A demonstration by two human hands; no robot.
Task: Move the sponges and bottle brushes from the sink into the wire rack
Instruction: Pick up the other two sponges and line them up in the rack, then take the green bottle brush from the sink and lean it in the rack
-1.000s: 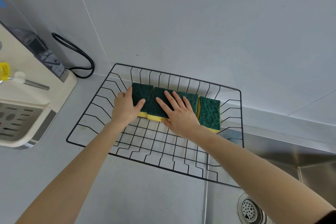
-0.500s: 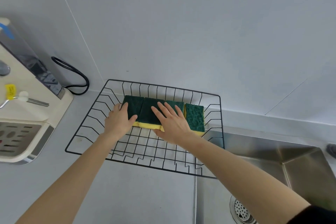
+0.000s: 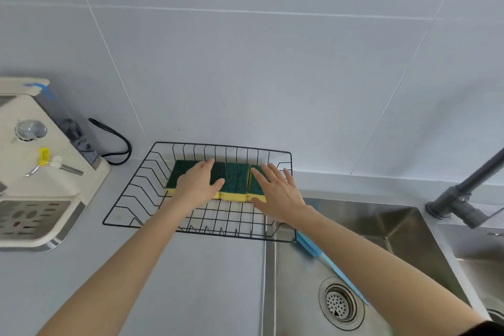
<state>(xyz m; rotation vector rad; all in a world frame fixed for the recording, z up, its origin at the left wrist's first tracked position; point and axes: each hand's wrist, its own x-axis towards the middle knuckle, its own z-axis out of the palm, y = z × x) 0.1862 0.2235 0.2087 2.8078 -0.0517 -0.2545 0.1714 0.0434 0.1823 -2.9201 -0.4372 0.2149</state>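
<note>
A black wire rack point(image 3: 131, 199) sits on the counter beside the steel sink point(image 3: 294, 281). Along its far side lies a row of green-and-yellow sponges point(image 3: 236, 181), packed side by side. My left hand point(image 3: 197, 185) rests flat on the left sponges, fingers spread. My right hand point(image 3: 278, 189) lies flat over the rightmost sponge at the rack's right end. Neither hand grips anything. In the sink a blue bottle brush point(image 3: 331, 264) lies partly hidden under my right forearm.
A cream countertop appliance point(image 3: 41, 172) stands left of the rack, with a black cord point(image 3: 120, 144) looped behind it. A dark faucet point(image 3: 463, 196) rises at the right. The sink drain point(image 3: 341, 303) is below my right arm. Tiled wall behind.
My right hand slid from the middle sponges to the rightmost one. My left hand shifted right over the left sponges. The view lifted, showing the sink, brush and faucet.
</note>
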